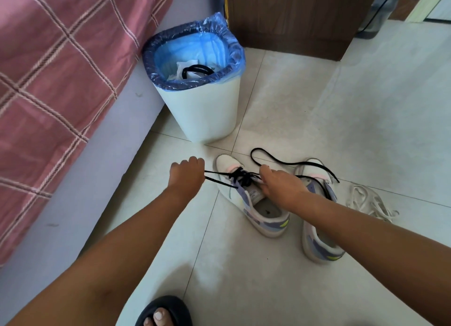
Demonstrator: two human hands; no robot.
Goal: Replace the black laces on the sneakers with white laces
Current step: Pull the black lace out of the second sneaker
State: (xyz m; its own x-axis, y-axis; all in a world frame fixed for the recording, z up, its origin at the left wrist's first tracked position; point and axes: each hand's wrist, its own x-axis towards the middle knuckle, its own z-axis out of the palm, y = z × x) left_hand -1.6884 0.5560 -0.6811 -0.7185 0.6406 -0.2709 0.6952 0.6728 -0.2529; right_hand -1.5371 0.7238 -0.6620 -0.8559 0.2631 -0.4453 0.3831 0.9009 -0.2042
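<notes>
At far left a bed with a pink checked cover (56, 64) runs along the tiled floor (256, 264). Beside it stands a white bin (202, 111) lined with a blue bag, with a black lace (195, 70) lying on crumpled paper inside. In front of the bin, the left hand (187, 172) is closed in a fist round two strands of the black lace (240, 175) threaded in the left sneaker (253, 203), and these strands run taut from the fist to the eyelets. The right hand (280, 183) sits on the same sneaker's tongue area, its fingers curled and pinching the lace at the crossings. A further loop of this black lace (292, 163) lies across the floor and over the right sneaker (319, 228), which stands just beside the first. The white laces (371, 202) lie in a loose heap on the floor right of the sneakers. A foot in a black slipper (166, 312) shows at the bottom edge.
</notes>
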